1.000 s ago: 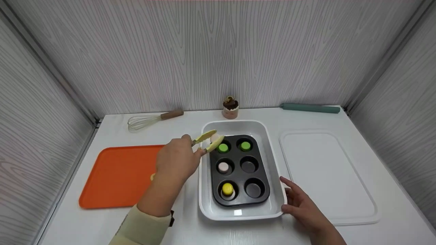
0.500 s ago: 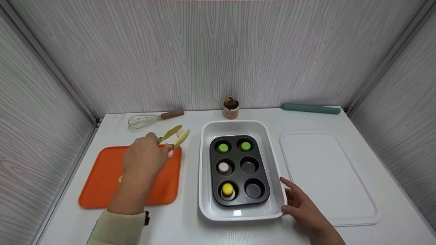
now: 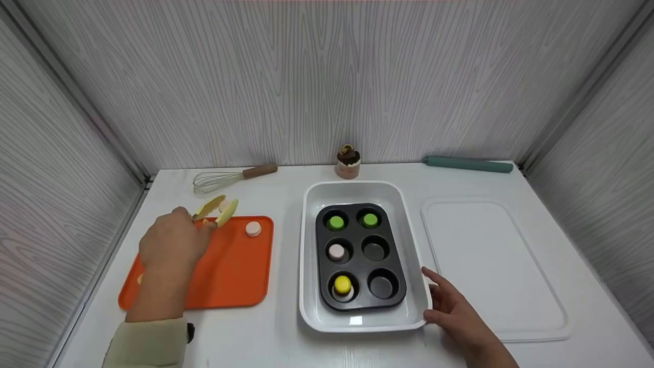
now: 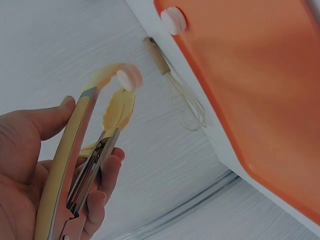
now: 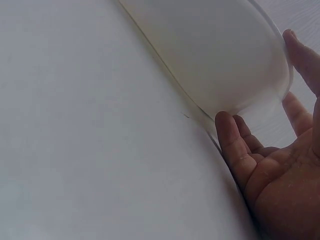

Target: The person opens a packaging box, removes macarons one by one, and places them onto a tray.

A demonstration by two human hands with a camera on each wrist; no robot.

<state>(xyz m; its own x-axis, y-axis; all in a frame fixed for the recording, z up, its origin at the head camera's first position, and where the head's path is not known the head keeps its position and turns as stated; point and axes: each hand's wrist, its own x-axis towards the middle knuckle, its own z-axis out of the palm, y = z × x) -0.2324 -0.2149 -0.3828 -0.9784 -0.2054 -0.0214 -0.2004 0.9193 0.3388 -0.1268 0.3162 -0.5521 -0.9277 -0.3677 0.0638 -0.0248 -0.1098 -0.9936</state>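
Note:
My left hand [image 3: 171,243] grips a pair of yellow-tipped tongs [image 4: 119,112], raised over the far left part of an orange tray [image 3: 232,286]. Between the tong tips sits a pale pink macaron [image 4: 130,78]. Another pink macaron [image 3: 253,229] lies near the tray's far right corner, and a small yellow piece [image 3: 140,278] shows beside my forearm. My right hand [image 3: 456,312] holds the near right corner of a deep white dish [image 3: 317,319], its fingers spread around the rim. Inside the dish stands a dark muffin pan [image 3: 361,263].
Green macarons [image 3: 370,220] sit in both far cups. A pink macaron [image 3: 336,251] is in the middle left cup; a yellow macaron [image 3: 343,284] tops a pale one below. Around stand a whisk [image 3: 219,180], a cupcake [image 3: 348,162], a green rolling pin [image 3: 467,164] and a white lid [image 3: 490,266].
My left hand has swung left from over the white dish to over the orange tray, carrying the tongs and pink macaron. The right hand keeps its place.

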